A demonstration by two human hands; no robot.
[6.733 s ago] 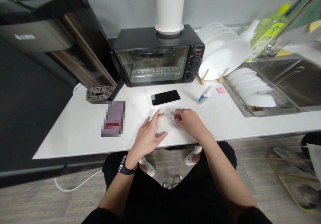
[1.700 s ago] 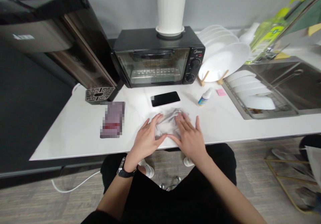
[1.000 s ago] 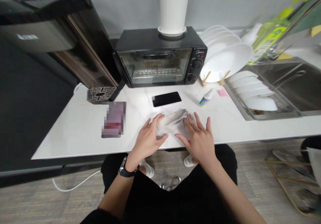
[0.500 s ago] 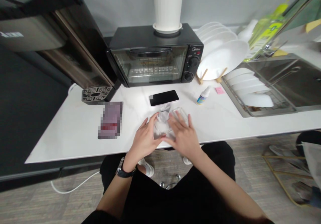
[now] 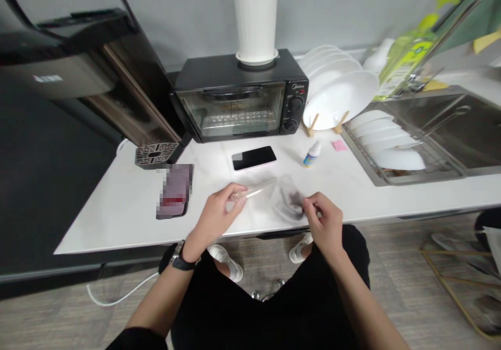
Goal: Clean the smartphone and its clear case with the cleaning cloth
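Near the middle of the tabletop's (image 5: 113, 219) front edge, the left hand (image 5: 218, 211) is pinching the left end of a clear case (image 5: 256, 189) between thumb and fingers. The right hand (image 5: 325, 222) is pinching the right side of a thin greyish cloth (image 5: 287, 201), which is blurring and bunching beside the case; whether the two are touching is unclear. Behind them, a phone (image 5: 254, 158) is lying in front of the oven (image 5: 235, 111), and a small bottle (image 5: 312, 155) is standing to its right, near a pink note (image 5: 339, 145) by the sink (image 5: 366, 164).
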